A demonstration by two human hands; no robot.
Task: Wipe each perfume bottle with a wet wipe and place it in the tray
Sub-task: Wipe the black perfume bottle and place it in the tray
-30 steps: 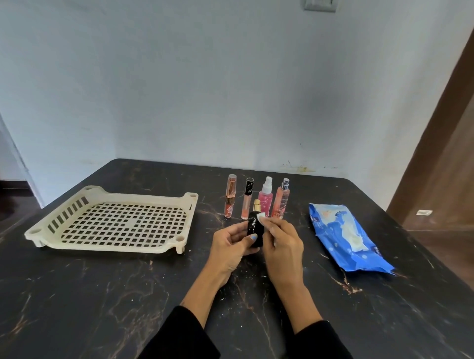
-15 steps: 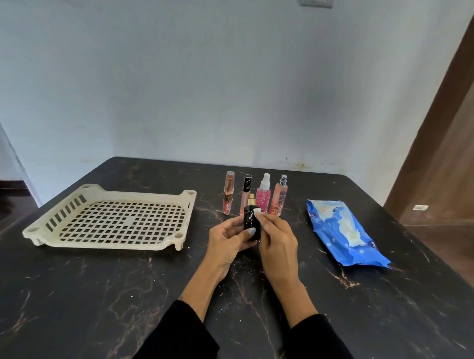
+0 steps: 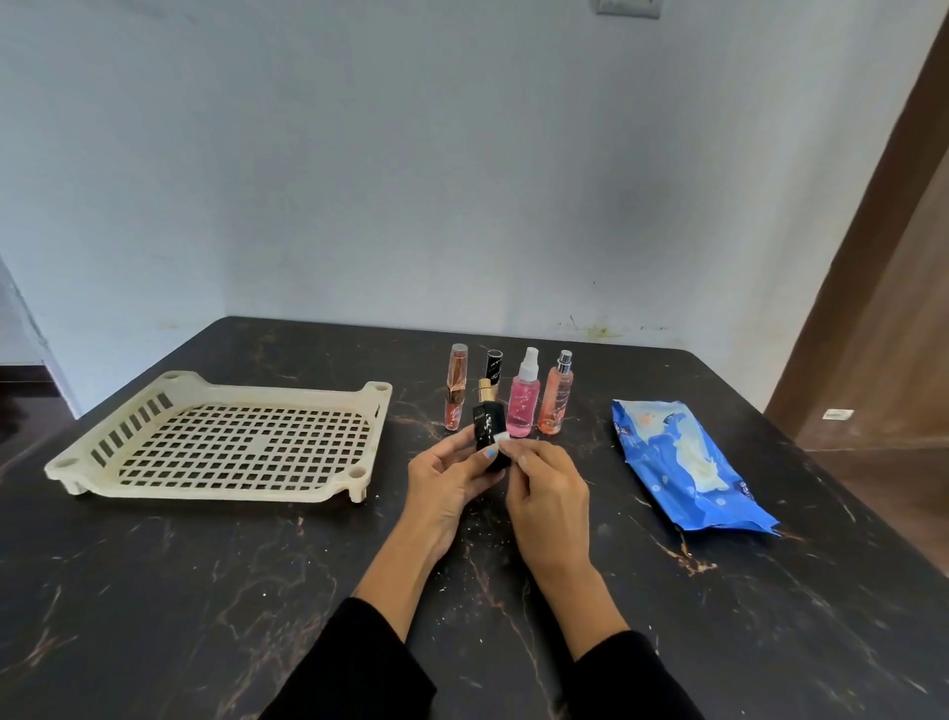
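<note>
Pale blue-white wall [image 3: 411,180] fills most of the background, a bit scuffed and stained low down near where it meets the tabletop [image 3: 154,591], which is black stone-look with brownish-gold veins and some tiny white specks scattered near the middle. Off to the right there's a brown wooden door or panel [image 3: 883,308], and a grey switch plate [image 3: 627,7] peeks in at the very top. On the left of the tabletop sits a cream plastic tray [image 3: 92,465] with a grid bottom, nothing in it. On the far middle stand four bottles in a row: a slim peach tube bottle [image 3: 455,393], a black-capped bottle [image 3: 493,364] mostly hidden, a pink spray bottle [image 3: 523,403] and an orange spray bottle [image 3: 556,395]. A blue wet wipe pack [image 3: 683,462] lies flat on the right. Just in front of the row, the left hand [image 3: 447,483] is curled around a small black perfume bottle [image 3: 488,424] with a gold cap, held upright above the tabletop. The right hand [image 3: 547,493] pinches a little white wet wipe [image 3: 501,438] against the bottle's right side. Black sleeves [image 3: 359,663] at the near edge.
</note>
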